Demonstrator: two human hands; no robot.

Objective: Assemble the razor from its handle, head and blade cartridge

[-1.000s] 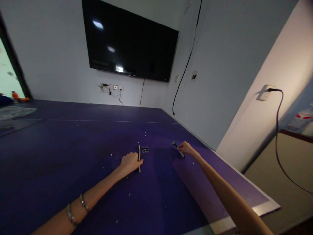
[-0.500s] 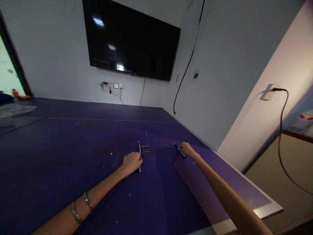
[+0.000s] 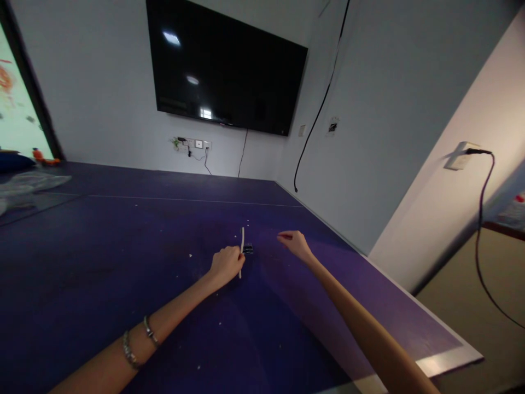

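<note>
My left hand is closed around a slim, pale, slightly bent stick, held nearly upright in the view; its exact kind is too small to tell. Just right of the stick, a small dark piece with pale markings lies on the purple tabletop, partly covered by the hand. Further right, my right hand hovers over or rests near the surface, its fingers pressed together and pointing left. Anything between those fingertips is hidden. No razor shows in the current view.
Small white specks are scattered over the tabletop. Clear plastic wrapping and an orange object lie at the far left. A black cable hangs down the wall at the right, beside a wall-mounted television.
Half a second ago my right hand held a dark razor; now the razor is out of sight and that hand has shifted left. My left hand has lifted the pale stick slightly up and right.
</note>
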